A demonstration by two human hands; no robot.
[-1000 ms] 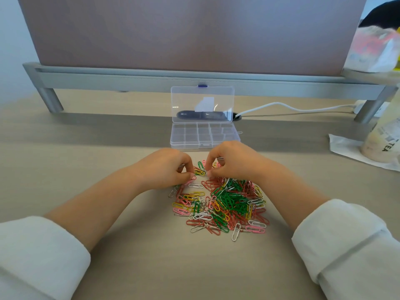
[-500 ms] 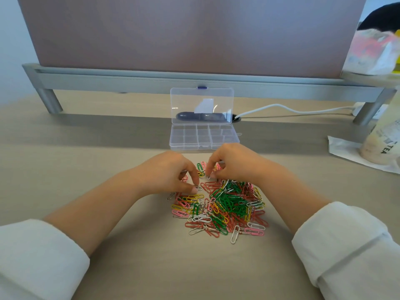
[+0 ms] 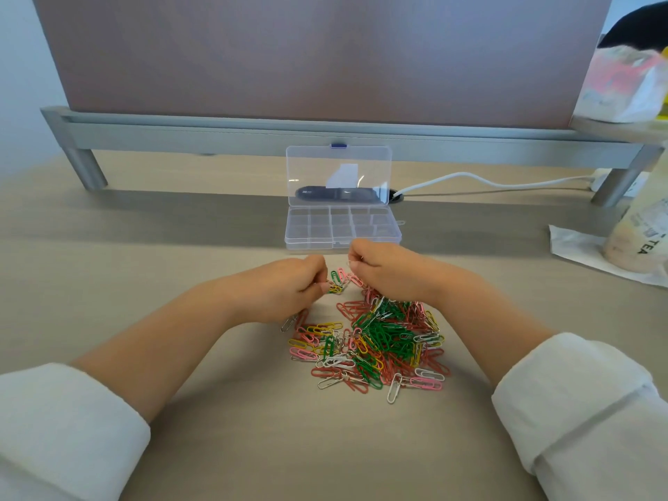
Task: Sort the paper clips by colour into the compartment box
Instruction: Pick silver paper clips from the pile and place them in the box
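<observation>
since half a second ago the left hand (image 3: 285, 294) has drawn its fingers up off the far edge of the heap and closer to the right hand (image 3: 386, 273); the camera and the rest have barely shifted. the left grip now pinches a small tangle of clips (image 3: 334, 286), green and yellow, just above the surface (image 3: 180, 247). the right hand's fingers are curled as well, and its grip looks to be grasping a thin pale clip (image 3: 349, 262) at the fingertips, small and hard to make out.

the sorting seems hardly begun. the paper clips (image 3: 379, 341) lie in one mixed heap of green, red, pink, yellow and white, just in front of the wrists. the compartment box (image 3: 341, 244) sits just beyond the hands with its lid (image 3: 338, 175) standing open, and no colour shows in any compartment. nearly all the work is judged to be left.

the surface is pale wood grain. behind the box runs a grey metal rail (image 3: 253, 135) under a dull mauve screen (image 3: 325, 56). a white cable (image 3: 470, 177) trails to the right. at the right edge a bottle (image 3: 639, 233) stands on a paper napkin (image 3: 571, 244), with a plastic bag (image 3: 625, 88) on a shelf above.
</observation>
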